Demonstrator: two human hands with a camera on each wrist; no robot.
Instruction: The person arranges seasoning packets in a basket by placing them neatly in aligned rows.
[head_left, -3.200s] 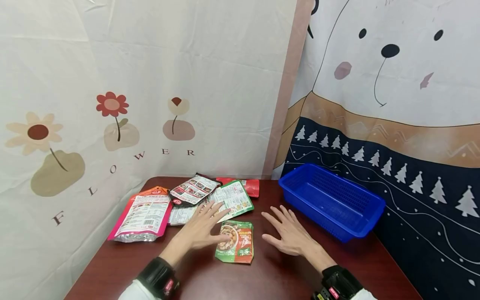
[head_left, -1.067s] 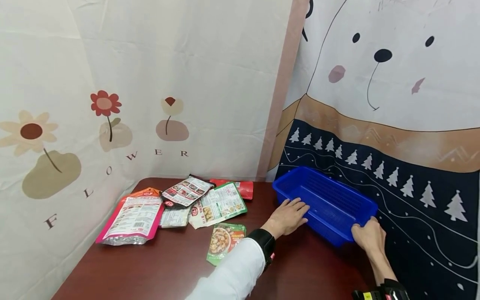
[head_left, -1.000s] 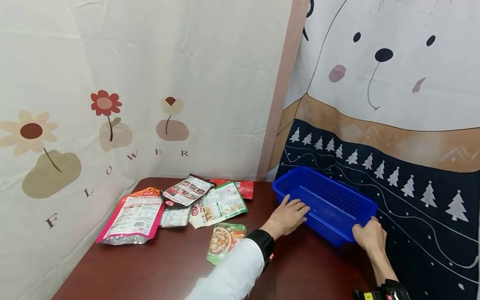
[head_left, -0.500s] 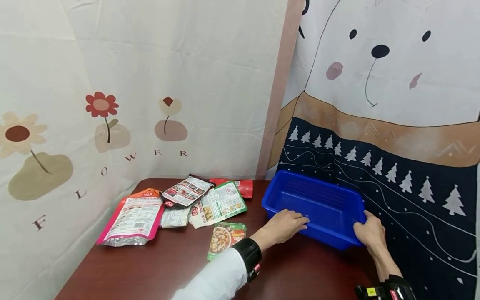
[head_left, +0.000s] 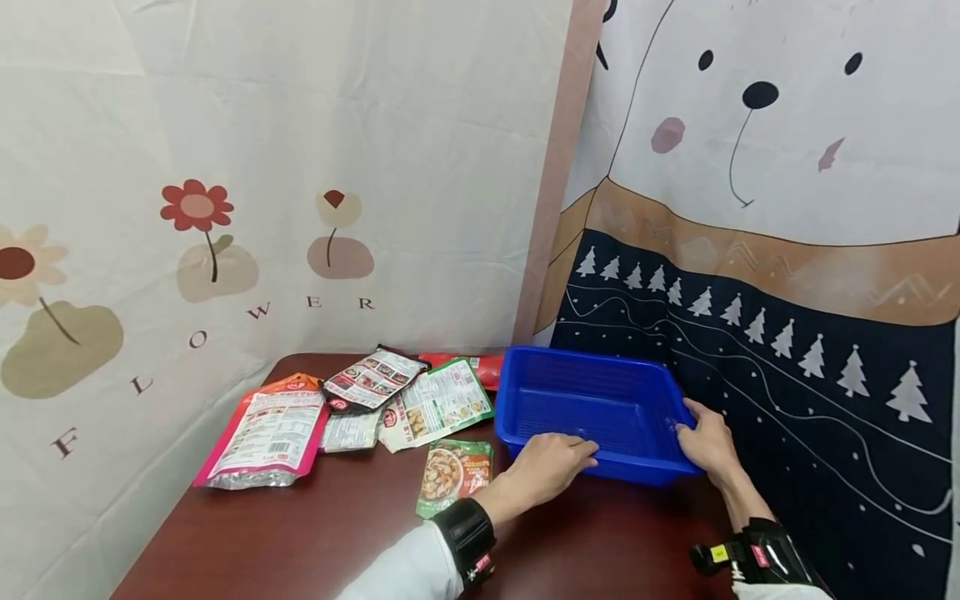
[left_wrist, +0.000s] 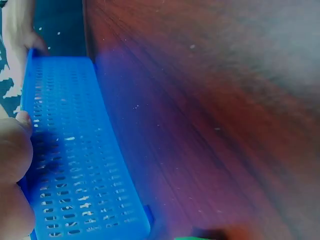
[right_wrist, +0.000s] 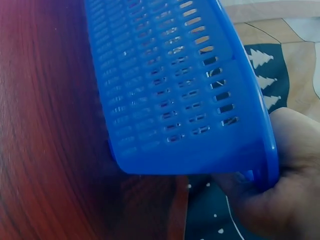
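Basket (head_left: 611,408) — bright blue, rectangular, open-topped, slotted

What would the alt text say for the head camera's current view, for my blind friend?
A person's left hand and right hand hold a blue basket by its near rim and right end. Food packets lie to the left on a reddish-brown table, with printed fabric hanging behind.

A: ok what's everything sitting on here?
B: reddish-brown wood-grain table (head_left: 600,542), with a pink-and-orange foil pouch (head_left: 270,433) on the left, whitish flat packet (head_left: 351,433) just beside it, green-edged white packet (head_left: 442,400), then a flat red packet (head_left: 489,371) behind
A: and up front?
B: small green-and-orange packet (head_left: 453,475). Blue perforated plastic basket (head_left: 637,475) to its right, can't tell if it's fully down
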